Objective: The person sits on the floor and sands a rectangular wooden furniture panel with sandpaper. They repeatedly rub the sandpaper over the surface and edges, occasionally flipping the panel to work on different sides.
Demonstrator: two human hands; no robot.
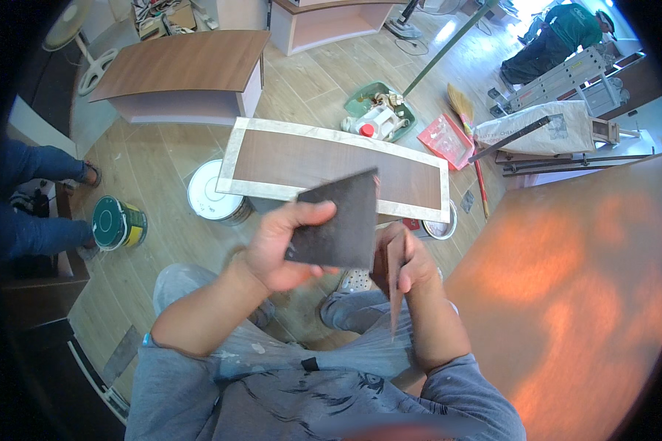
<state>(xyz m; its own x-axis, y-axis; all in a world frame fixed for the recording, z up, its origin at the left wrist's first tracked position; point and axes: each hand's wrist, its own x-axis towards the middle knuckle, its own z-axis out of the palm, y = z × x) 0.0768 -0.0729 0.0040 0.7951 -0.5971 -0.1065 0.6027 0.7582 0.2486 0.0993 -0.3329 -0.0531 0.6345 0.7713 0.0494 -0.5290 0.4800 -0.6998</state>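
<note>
My left hand (287, 248) grips a dark grey square sheet (339, 220), probably sandpaper, with the thumb on its face. To its right, my right hand (411, 259) is closed on a thin brownish sheet (395, 275) seen nearly edge-on. Both sheets are held above my lap, and their edges look close together; whether they touch I cannot tell. Beyond them lies a wood-grain panel (287, 160) with a pale border, resting across a white-lidded bucket (215, 187) on the left and a round can (441, 221) on the right.
A green-lidded paint bucket (110, 220) stands left, beside another person's legs (49, 198). Ahead are a wood-topped cabinet (187, 60), a green basin (364, 99), a red dustpan (447, 140) and a broom (466, 118). A large brown panel (562, 286) is at right; a co-worker (562, 38) bends near a ladder (562, 82).
</note>
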